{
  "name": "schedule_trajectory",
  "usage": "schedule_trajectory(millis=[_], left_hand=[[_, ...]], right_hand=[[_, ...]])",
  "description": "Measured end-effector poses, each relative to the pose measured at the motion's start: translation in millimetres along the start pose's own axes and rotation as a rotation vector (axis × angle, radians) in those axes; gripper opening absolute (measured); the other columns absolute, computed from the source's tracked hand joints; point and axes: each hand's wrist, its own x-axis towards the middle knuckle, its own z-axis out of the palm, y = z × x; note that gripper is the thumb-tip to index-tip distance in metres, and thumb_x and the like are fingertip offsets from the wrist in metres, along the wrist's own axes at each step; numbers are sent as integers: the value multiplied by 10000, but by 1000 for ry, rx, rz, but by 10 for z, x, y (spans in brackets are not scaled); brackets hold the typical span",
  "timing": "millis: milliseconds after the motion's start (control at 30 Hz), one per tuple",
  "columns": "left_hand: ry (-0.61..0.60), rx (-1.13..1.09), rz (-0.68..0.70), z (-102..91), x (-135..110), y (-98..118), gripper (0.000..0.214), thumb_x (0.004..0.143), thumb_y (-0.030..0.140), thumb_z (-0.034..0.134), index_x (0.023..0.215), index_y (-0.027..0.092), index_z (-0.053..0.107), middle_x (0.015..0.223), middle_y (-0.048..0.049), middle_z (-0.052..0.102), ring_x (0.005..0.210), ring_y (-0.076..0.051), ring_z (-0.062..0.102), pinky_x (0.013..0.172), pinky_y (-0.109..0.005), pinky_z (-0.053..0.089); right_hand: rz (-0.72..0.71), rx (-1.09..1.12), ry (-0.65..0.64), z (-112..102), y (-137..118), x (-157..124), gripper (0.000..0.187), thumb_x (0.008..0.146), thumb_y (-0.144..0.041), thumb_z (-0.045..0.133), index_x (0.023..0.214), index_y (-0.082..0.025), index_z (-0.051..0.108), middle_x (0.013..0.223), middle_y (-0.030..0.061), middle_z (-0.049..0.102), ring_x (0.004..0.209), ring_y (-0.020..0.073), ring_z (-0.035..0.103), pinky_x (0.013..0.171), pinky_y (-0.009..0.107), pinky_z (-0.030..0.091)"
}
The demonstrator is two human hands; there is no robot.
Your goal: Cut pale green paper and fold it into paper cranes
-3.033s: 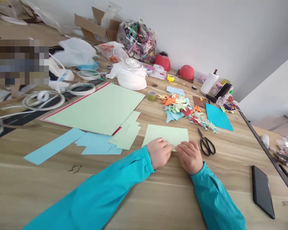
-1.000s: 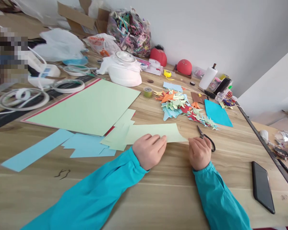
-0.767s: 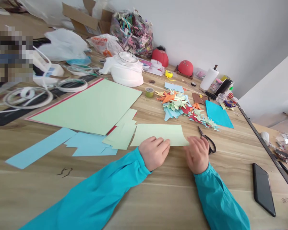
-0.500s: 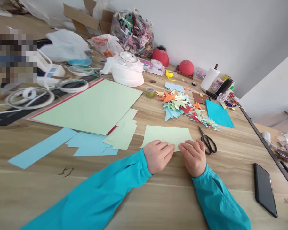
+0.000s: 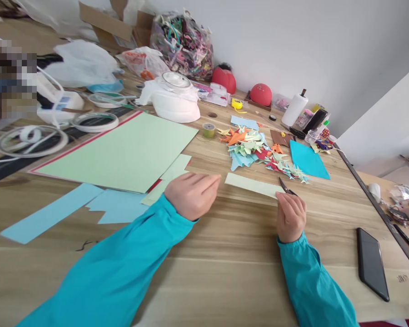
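A pale green folded paper point(image 5: 250, 185) shows as a narrow strip just above the wooden table point(image 5: 231, 268). My right hand point(image 5: 291, 217) is closed and pinches the strip's right end. My left hand point(image 5: 191, 194) hovers just left of the strip. Its fingers are stretched towards the paper's left end, a small gap apart, with nothing in them. Black scissors point(image 5: 285, 187) lie behind my right hand, mostly hidden by it. Both arms wear teal sleeves.
A large pale green sheet point(image 5: 122, 152) and light blue offcuts point(image 5: 116, 206) lie to the left. Several folded paper cranes point(image 5: 255, 152) and a blue sheet point(image 5: 308, 160) lie beyond. A black phone point(image 5: 372, 264) lies at the right; a white kettle point(image 5: 173, 97) and tape rolls point(image 5: 30, 141) stand further back.
Both hands were pressing the flat green paper. Now my right hand has the paper by its right end, seen as a thin strip, and my left hand has come off it to the left.
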Motion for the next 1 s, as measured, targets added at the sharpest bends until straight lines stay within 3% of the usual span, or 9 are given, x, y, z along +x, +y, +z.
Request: schedule_trajectory(millis=[133, 233, 333, 433, 500, 733, 1000], left_hand=[[124, -103, -206, 14, -32, -36, 241, 801, 122, 541, 998, 185, 664, 979, -81, 723, 787, -215, 681, 657, -327, 527], [209, -197, -316, -50, 35, 86, 402, 788, 167, 584, 1190, 175, 576, 1138, -131, 661, 957, -267, 650, 788, -391, 520], [289, -124, -310, -129, 113, 296, 537, 729, 234, 678, 1244, 189, 532, 1257, -157, 580, 1109, -328, 569, 879, -474, 470], [292, -66, -86, -130, 144, 542, 332, 727, 193, 706, 1049, 243, 642, 1139, -70, 659, 1087, -258, 584, 991, -453, 397], [186, -84, 17, -85, 140, 686, 196, 781, 160, 661, 967, 221, 676, 1090, -39, 694, 1045, -195, 610, 1083, -411, 311], [53, -227, 0, 48, 78, 845, 161, 833, 63, 548, 909, 107, 682, 1034, -98, 712, 995, -235, 636, 1021, -451, 389], [11, -242, 15, -8, 110, 737, 196, 826, 73, 545, 928, 160, 686, 1041, -65, 708, 992, -219, 626, 1006, -463, 412]], right_hand=[[275, 182, 108, 9, -4, -8, 201, 891, -181, 535, 1008, -223, 694, 923, 49, 728, 867, 193, 670, 784, 331, 509], [338, 276, 75, 5, -59, 6, 179, 889, -206, 546, 977, -220, 701, 887, 38, 732, 815, 184, 678, 724, 297, 525], [160, 222, -7, -23, -129, 34, 225, 875, -127, 537, 1008, -218, 695, 885, 47, 734, 837, 183, 675, 757, 307, 505], [-106, 109, -91, -50, -214, 52, 311, 852, -60, 525, 1068, -232, 668, 940, 41, 738, 913, 180, 662, 871, 348, 441], [-213, 68, -146, -51, -279, 48, 330, 845, -55, 525, 1091, -236, 652, 961, 26, 737, 947, 172, 653, 939, 364, 390], [-284, -28, -209, 8, -437, -32, 215, 855, -115, 551, 1020, -215, 646, 947, 20, 734, 999, 177, 629, 1040, 399, 302], [-295, -61, -212, -17, -402, -8, 257, 835, -83, 503, 1007, -201, 652, 920, 21, 730, 988, 198, 626, 1040, 428, 283]])
